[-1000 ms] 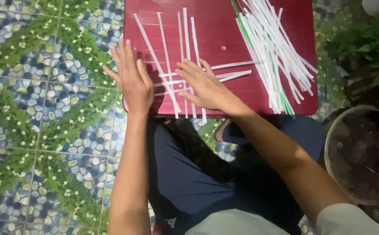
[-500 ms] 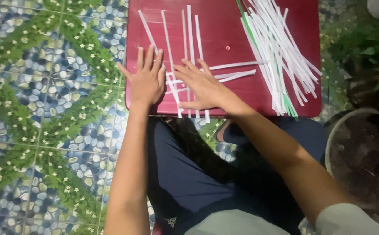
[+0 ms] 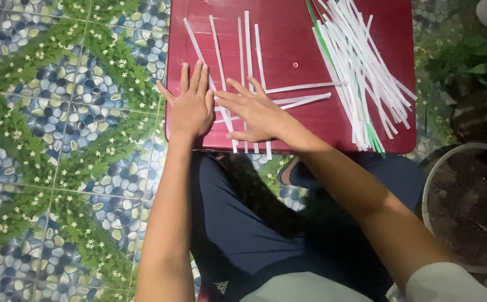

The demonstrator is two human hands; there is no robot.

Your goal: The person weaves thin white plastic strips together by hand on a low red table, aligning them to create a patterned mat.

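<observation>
My left hand lies flat, fingers together, on the near left part of a dark red table. My right hand rests flat beside it with fingers spread. Both press on several white paper strips that lie crossed under the palms, some running lengthwise away from me, others sideways to the right. Neither hand grips a strip.
A loose heap of white paper strips with a few green ones lies on the table's right side. A round pot of dark soil stands at the right, with green plants behind it. Patterned floor tiles spread to the left.
My left hand has slid right, from the table's left edge onto the strips beside my right hand. The view has shifted slightly, and the right hand stayed in place.
</observation>
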